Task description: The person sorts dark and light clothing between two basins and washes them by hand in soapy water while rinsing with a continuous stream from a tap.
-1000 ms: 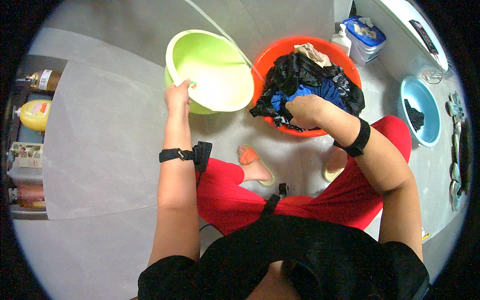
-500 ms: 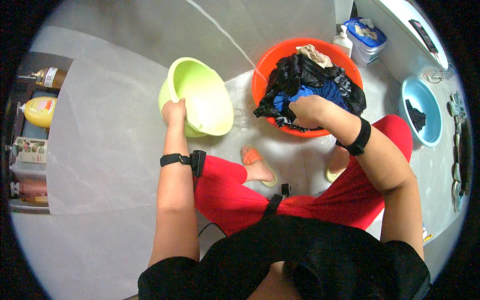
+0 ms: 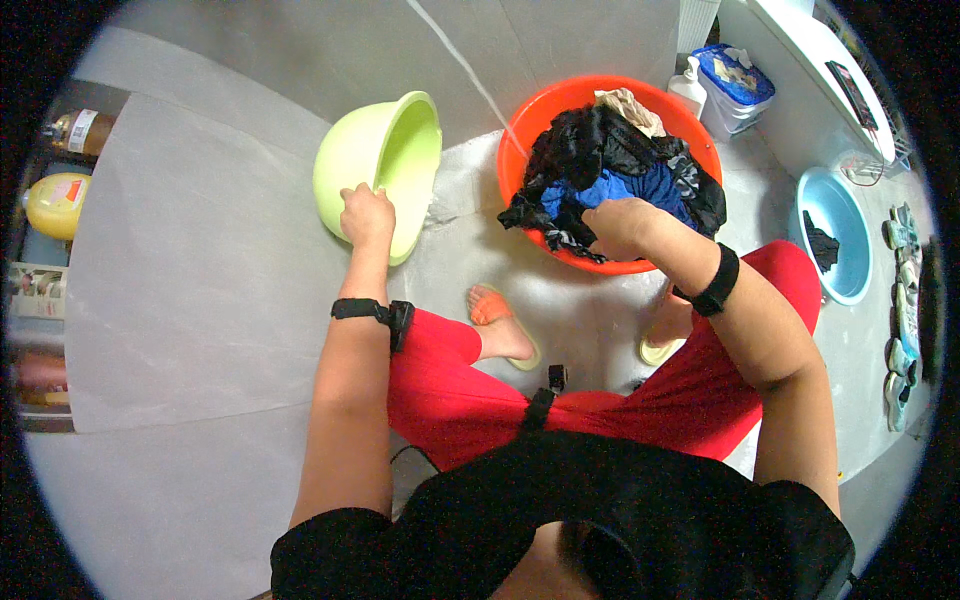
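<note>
My left hand (image 3: 368, 215) is closed around the rim of a light green basin (image 3: 345, 150). The basin is tipped steeply, its opening turned toward the right. On the right, my right hand (image 3: 620, 228) reaches over the near side of a big red basin (image 3: 511, 165). That basin holds a heap of wet-looking clothes (image 3: 600, 140), mostly black, with blue pieces and one beige piece at the back. The right fingers are curled into the dark cloth near the front rim, and their tips are hidden.
A light blue basin (image 3: 848, 285) with a black cloth stands on the right. Behind the red basin are a white pump bottle (image 3: 687, 88) and a blue-lidded tub (image 3: 735, 110). A phone (image 3: 850, 92) lies on a white ledge. Bottles fill a wall niche at left; shoes (image 3: 907, 320) line the far right.
The green basin has tilted much further, its opening swinging from facing up to facing right. My left hand turned with it. My right hand has stayed at the clothes.
</note>
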`<move>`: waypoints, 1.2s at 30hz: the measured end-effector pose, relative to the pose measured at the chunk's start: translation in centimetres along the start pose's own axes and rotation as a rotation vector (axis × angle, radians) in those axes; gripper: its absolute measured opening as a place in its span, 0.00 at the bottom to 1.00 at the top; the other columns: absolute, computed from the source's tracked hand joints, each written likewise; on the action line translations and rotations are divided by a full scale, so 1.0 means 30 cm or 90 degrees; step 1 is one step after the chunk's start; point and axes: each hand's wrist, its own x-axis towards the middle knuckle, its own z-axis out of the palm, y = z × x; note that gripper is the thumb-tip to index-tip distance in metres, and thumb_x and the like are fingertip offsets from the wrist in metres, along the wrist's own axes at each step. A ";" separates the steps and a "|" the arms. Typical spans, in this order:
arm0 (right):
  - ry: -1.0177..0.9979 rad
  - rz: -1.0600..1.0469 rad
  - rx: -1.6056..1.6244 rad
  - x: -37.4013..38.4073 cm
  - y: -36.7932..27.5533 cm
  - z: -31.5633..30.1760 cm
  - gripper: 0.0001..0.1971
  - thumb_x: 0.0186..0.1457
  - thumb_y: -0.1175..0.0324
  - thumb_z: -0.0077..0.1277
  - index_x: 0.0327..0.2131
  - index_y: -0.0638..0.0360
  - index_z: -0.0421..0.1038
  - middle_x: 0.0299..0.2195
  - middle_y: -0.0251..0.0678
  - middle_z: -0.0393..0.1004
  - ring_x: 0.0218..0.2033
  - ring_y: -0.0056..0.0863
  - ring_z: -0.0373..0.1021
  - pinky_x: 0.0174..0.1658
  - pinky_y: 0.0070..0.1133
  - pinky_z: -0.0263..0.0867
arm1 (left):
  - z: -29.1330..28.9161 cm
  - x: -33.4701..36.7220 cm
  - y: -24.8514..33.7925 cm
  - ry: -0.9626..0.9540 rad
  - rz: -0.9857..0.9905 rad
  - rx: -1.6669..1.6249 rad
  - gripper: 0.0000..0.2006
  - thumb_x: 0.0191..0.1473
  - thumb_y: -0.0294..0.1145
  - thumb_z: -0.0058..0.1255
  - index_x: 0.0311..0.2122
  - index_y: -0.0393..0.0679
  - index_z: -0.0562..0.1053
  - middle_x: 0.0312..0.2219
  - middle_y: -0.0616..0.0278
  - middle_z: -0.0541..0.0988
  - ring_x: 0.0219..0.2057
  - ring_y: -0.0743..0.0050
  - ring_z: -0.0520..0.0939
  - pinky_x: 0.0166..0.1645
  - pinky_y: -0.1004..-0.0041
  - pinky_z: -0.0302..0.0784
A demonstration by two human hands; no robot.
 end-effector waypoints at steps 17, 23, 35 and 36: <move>-0.081 0.015 -0.034 0.057 0.017 0.056 0.19 0.51 0.59 0.50 0.41 0.63 0.68 0.36 0.48 0.74 0.40 0.45 0.71 0.43 0.35 0.67 | 0.527 -0.092 -0.134 -0.185 -0.847 -1.107 0.20 0.62 0.36 0.36 0.58 0.46 0.57 0.56 0.55 0.64 0.56 0.52 0.65 0.52 0.44 0.68; -0.112 0.014 -0.043 0.077 0.018 0.091 0.19 0.51 0.59 0.50 0.41 0.63 0.68 0.36 0.49 0.74 0.40 0.46 0.71 0.43 0.35 0.67 | 0.415 -0.081 -0.065 -0.376 -1.081 -0.926 0.23 0.57 0.41 0.40 0.56 0.45 0.60 0.54 0.50 0.63 0.55 0.42 0.62 0.52 0.39 0.64; -0.118 0.015 -0.032 0.153 0.066 0.242 0.20 0.51 0.58 0.48 0.43 0.63 0.68 0.38 0.49 0.74 0.41 0.47 0.71 0.44 0.35 0.67 | 0.265 -0.293 0.161 -0.378 -0.504 -0.932 0.39 0.44 0.34 0.56 0.60 0.44 0.51 0.44 0.51 0.71 0.41 0.59 0.76 0.40 0.58 0.73; -0.110 0.024 -0.048 0.149 0.070 0.282 0.21 0.50 0.58 0.50 0.45 0.62 0.67 0.39 0.49 0.73 0.41 0.47 0.71 0.44 0.35 0.67 | 0.211 -0.339 0.221 -0.357 -0.481 -0.922 0.40 0.44 0.34 0.57 0.60 0.44 0.50 0.42 0.52 0.72 0.38 0.62 0.76 0.37 0.62 0.73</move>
